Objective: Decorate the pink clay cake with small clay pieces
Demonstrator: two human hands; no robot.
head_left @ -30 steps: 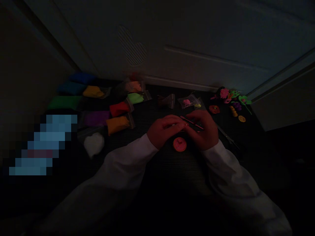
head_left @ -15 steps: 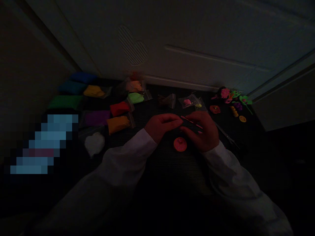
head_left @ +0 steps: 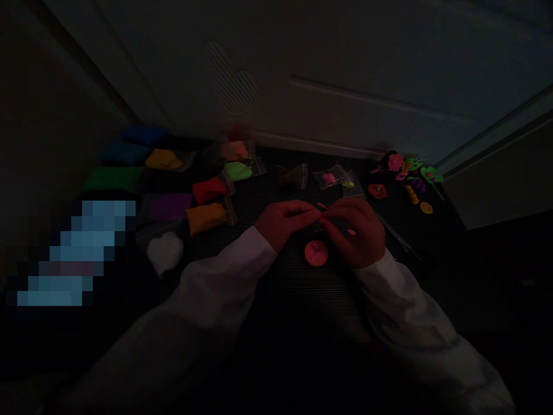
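In dim light, my left hand [head_left: 283, 223] is closed in a pinch, its fingertips pointing right. Facing it, my right hand [head_left: 362, 235] is closed too, with its thumb and finger meeting the left fingertips. Whatever lies between them is too small and dark to make out. Just below the hands sits a round pink disc [head_left: 317, 253] with an orange rim and some relief on top. A small pink piece [head_left: 322, 205] lies behind the fingertips, and another pink piece [head_left: 351, 232] is beside my right thumb.
Bags of coloured clay, among them an orange bag [head_left: 207, 219] and a white bag [head_left: 165, 252], spread over the left. Scissors [head_left: 400, 237] lie right of my right hand. Small clay flowers [head_left: 395, 162] stand at the back right, before a pale panel [head_left: 345, 104].
My right thumb and fingers have closed and moved left to meet my left fingertips. The pink strip between the hands no longer shows whole. The left hand has barely moved.
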